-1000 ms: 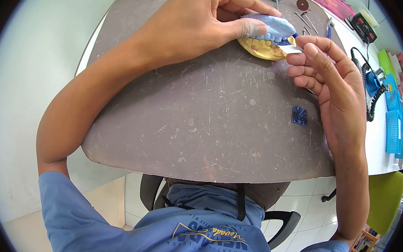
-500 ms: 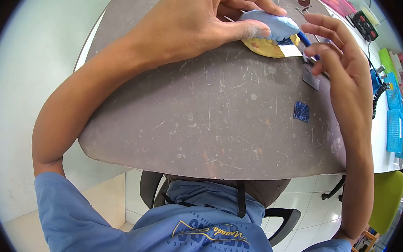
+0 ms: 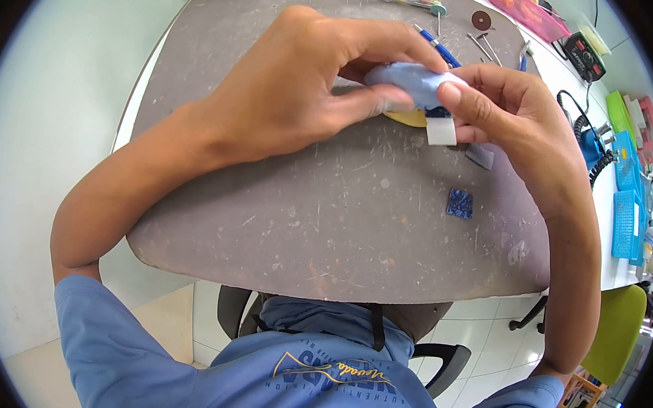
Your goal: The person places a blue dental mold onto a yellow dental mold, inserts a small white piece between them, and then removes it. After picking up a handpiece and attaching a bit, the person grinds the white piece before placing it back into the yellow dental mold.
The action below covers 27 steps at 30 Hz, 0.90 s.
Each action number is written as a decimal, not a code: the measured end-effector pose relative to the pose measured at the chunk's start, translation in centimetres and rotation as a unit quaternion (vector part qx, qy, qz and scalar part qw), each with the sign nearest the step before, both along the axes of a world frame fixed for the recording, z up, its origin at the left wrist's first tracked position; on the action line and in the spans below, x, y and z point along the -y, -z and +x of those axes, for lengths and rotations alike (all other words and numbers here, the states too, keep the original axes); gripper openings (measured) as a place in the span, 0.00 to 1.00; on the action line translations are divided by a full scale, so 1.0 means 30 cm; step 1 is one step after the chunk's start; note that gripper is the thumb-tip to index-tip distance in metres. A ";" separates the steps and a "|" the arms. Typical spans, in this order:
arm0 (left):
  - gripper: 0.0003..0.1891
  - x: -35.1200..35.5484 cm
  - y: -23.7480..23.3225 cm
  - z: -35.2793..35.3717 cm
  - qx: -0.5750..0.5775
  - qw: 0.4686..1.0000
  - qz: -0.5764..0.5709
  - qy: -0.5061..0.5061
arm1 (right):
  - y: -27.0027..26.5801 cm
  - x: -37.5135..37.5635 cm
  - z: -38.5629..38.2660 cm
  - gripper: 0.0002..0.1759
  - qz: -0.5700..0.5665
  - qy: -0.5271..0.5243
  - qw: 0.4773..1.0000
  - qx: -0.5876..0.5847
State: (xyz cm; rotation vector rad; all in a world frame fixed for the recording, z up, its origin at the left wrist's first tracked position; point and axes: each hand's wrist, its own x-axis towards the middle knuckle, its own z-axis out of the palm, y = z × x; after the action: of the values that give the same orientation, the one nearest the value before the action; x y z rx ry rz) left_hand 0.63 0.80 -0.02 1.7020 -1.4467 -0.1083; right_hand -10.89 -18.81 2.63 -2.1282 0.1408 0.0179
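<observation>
Left hand (image 3: 303,90) around smooth, maybe-plaster cast (image 3: 407,80)

Blue-over-yellow dental model (image 3: 412,82) on the brown table (image 3: 304,203), white strip (image 3: 441,131) at front

Dental lab: scarred grey workbench (image 3: 304,203), burs (image 3: 486,43), cutting disc (image 3: 481,20), motor control box (image 3: 583,48), coiled cable (image 3: 595,157).

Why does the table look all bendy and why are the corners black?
Head view: a fisheye lens bends the table edge and blackens the corners; light is soft, with faint shadow under the left hand and right hand gripping the blue cast.
</observation>
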 end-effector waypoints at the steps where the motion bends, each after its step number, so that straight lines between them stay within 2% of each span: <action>1: 0.16 -0.005 -0.002 -0.005 -0.001 1.000 -0.001 -0.002 | -0.010 0.002 0.005 0.30 -0.001 0.002 1.000 -0.024; 8: 0.16 -0.012 0.021 -0.004 0.039 0.998 -0.037 0.020 | -0.032 0.016 0.006 0.31 0.018 -0.039 0.994 -0.100; 10: 0.15 -0.001 0.034 0.002 0.144 0.989 -0.037 0.028 | -0.039 0.008 0.006 0.30 0.042 -0.017 0.990 -0.133; 13: 0.12 0.017 0.075 0.017 0.193 0.976 -0.085 0.057 | 0.001 0.013 0.016 0.31 0.029 -0.024 0.997 -0.074; 14: 0.12 -0.032 0.043 -0.038 0.233 0.967 -0.093 0.049 | -0.015 -0.019 -0.017 0.31 0.032 -0.045 0.996 -0.075; 18: 0.11 -0.019 0.077 -0.042 0.283 0.948 -0.139 0.048 | 0.037 -0.006 -0.026 0.32 0.033 -0.069 0.997 -0.005; 19: 0.15 -0.019 0.082 -0.029 0.306 0.939 -0.144 0.058 | 0.048 -0.001 -0.028 0.32 -0.009 -0.086 0.996 0.030; 20: 0.15 -0.027 0.072 -0.031 0.304 0.940 -0.143 0.056 | 0.053 0.002 -0.033 0.32 -0.051 -0.104 0.991 0.064; 22: 0.24 -0.037 0.036 -0.039 0.099 0.994 -0.039 0.025 | 0.063 -0.007 -0.040 0.32 -0.093 -0.108 0.985 0.093; 23: 0.24 -0.032 0.038 -0.037 0.094 0.995 -0.038 0.023 | 0.072 -0.010 -0.043 0.32 -0.112 -0.104 0.981 0.123; 25: 0.32 -0.025 0.047 -0.030 0.024 1.000 -0.002 0.001 | 0.108 -0.023 -0.037 0.32 -0.138 -0.093 0.967 0.194; 27: 0.33 -0.028 0.045 -0.027 0.013 1.000 0.014 0.002 | 0.112 -0.024 -0.032 0.32 -0.143 -0.096 0.965 0.197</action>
State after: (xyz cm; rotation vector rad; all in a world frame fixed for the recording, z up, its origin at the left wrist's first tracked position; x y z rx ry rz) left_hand -0.17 1.65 -1.36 1.7291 -1.4740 -0.1108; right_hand -11.84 -18.09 -0.75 -2.3791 -0.3169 -0.3277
